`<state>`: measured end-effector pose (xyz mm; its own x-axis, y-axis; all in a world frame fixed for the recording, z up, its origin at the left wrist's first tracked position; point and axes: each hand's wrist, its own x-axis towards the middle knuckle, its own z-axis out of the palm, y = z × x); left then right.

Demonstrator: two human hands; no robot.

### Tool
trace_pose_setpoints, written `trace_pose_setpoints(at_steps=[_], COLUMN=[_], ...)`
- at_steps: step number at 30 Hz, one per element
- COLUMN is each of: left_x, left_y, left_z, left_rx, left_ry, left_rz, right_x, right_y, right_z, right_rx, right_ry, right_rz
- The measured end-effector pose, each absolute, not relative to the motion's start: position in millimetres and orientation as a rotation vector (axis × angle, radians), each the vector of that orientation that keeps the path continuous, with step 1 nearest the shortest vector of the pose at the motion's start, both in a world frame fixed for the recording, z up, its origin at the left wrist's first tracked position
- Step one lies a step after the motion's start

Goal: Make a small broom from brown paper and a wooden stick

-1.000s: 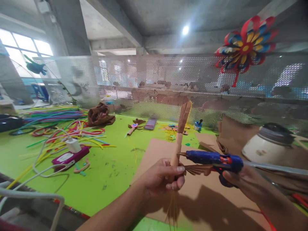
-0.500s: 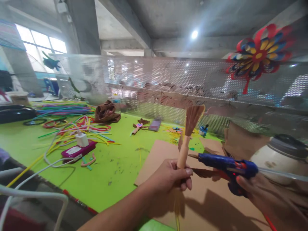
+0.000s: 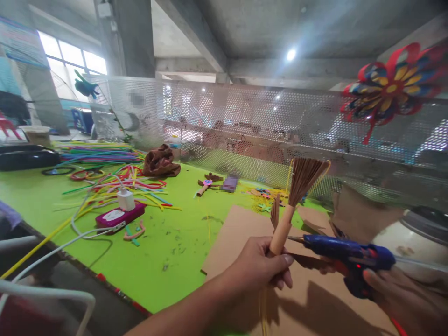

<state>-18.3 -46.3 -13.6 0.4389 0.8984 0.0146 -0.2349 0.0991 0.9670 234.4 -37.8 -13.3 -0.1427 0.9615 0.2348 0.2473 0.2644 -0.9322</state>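
My left hand [image 3: 268,261] is closed around the lower end of a tan tube [image 3: 282,230], held tilted to the right. A pleated brown paper fan [image 3: 305,179] spreads from the tube's top, with yellow cord at its edges. A smaller pleated brown piece [image 3: 275,212] sticks up at the tube's left side. My right hand [image 3: 392,289] grips a blue hot glue gun [image 3: 341,249]. Its metal nozzle points left at the tube's right side; whether it touches, I cannot tell. A dark brown strip [image 3: 308,261] lies between the tube and my right fingertips.
Cardboard [image 3: 231,233] lies under my hands on the green table [image 3: 175,261]. Leftward are a magenta power strip [image 3: 122,217] with a white plug, cables and colourful pipe cleaners [image 3: 101,154]. A white jar [image 3: 402,245] with a dark lid stands right. A perforated screen [image 3: 238,116] rises behind.
The whole view has shifted, so things appear further right. The tube and fan tilt more to the right, and the fan's pleats face me more broadly. Both hands keep their hold.
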Motion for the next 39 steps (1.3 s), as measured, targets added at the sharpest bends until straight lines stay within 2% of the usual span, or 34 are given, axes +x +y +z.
trace_pose_setpoints(at_steps=[10,16,39], left_x=[-20.0,-22.3,-25.6], left_y=[-48.7,-49.8,-48.6], left_z=[-11.6,-8.2,-6.8], left_rx=[1.197,1.184,1.085], left_ry=[0.721,0.724,0.634], left_rz=[0.902,0.861,0.771], right_x=[223.9,232.0,234.9], right_y=[-52.1,-43.8,-37.9], right_z=[-0.2,0.0,-6.1], right_rx=[-1.121,-1.088,-1.078], right_ry=[-1.539,-1.643,-1.531], right_rz=[0.974,1.088,1.013])
